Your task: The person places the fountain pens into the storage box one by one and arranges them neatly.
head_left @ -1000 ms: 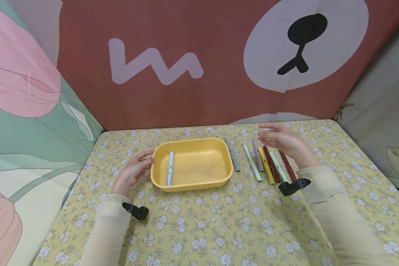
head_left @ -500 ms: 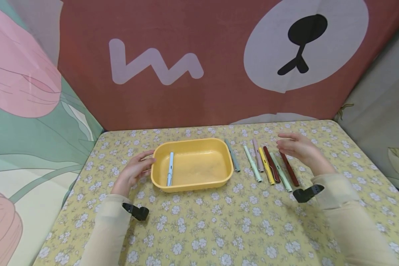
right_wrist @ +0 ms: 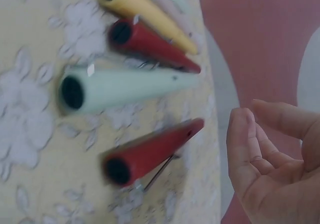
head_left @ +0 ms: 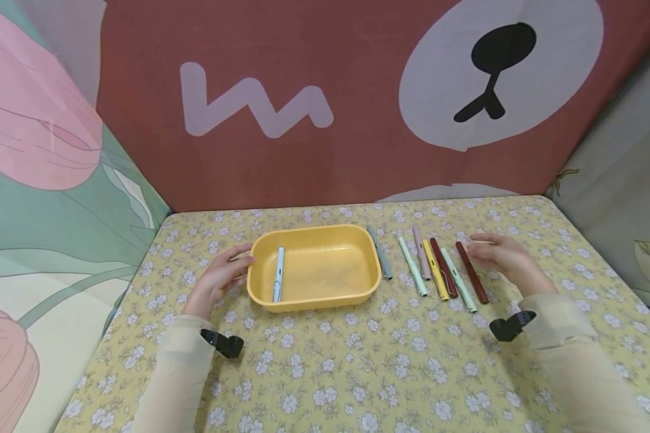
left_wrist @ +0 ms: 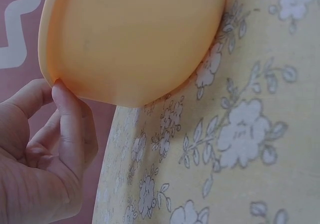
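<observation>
Tray of yellow plastic (head_left: 327, 273), shallow with rounded corners, rests left of centre on a bench covered in yellow floral cloth (head_left: 330, 367), with a light blue pen (head_left: 278, 273) inside near its left end. There, the person's left hand (head_left: 219, 278) touches the rim with loosely bent fingers, its grip relaxed rather than clasping. A grey-blue pen (head_left: 382, 257) lies just beside the tray's right edge. Right of centre, six slanting pens form a loose row: mint green pen (head_left: 413, 266), lilac pen (head_left: 420, 249), bright yellow pen (head_left: 436, 270), dark red pen (head_left: 445, 267), pale green pen (head_left: 458, 280) and, rightmost, maroon pen (head_left: 472, 272). Just right of it is the right hand (head_left: 502, 260), fingers gently curved, thumb and fingertips close together, its grip slack and holding nothing.
</observation>
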Motion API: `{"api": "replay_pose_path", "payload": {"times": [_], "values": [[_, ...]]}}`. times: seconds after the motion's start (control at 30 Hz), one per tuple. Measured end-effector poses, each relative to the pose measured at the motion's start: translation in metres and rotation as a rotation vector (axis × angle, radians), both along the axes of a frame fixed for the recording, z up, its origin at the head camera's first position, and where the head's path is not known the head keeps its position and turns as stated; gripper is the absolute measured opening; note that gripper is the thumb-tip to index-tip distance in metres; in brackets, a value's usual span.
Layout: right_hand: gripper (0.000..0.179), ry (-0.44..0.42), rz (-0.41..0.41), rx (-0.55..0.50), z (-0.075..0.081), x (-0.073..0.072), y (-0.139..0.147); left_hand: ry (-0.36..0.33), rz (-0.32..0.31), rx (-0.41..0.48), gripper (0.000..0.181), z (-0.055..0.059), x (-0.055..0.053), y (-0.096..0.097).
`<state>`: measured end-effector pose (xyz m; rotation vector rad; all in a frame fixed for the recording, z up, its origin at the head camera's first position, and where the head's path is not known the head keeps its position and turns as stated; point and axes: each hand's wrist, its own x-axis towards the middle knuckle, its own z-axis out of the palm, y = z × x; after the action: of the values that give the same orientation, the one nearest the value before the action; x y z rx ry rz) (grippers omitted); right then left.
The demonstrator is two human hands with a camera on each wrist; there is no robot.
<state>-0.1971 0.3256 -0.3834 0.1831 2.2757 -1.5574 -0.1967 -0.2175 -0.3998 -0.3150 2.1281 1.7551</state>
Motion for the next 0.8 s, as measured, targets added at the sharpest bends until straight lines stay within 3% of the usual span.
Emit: {"api": "replay_pose_path", "payload": {"times": [0.27, 0.43, 0.8], "values": [[0.069, -0.051, -0.031, -0.01, -0.013, 0.002, 0.008, -0.005, 0.006, -0.003, 0.057, 0.0, 0.0, 0.001], [0.069, -0.035, -0.021, 0.026, -0.021, 0.004, 0.012, -0.007, 0.005, 0.006, 0.057, 0.0, 0.0, 0.002], [0.068, -0.061, -0.022, 0.041, -0.027, 0.005, 0.017, -0.017, 0.0, 0.034, 0.058, 0.001, 0.0, -0.001]]}}
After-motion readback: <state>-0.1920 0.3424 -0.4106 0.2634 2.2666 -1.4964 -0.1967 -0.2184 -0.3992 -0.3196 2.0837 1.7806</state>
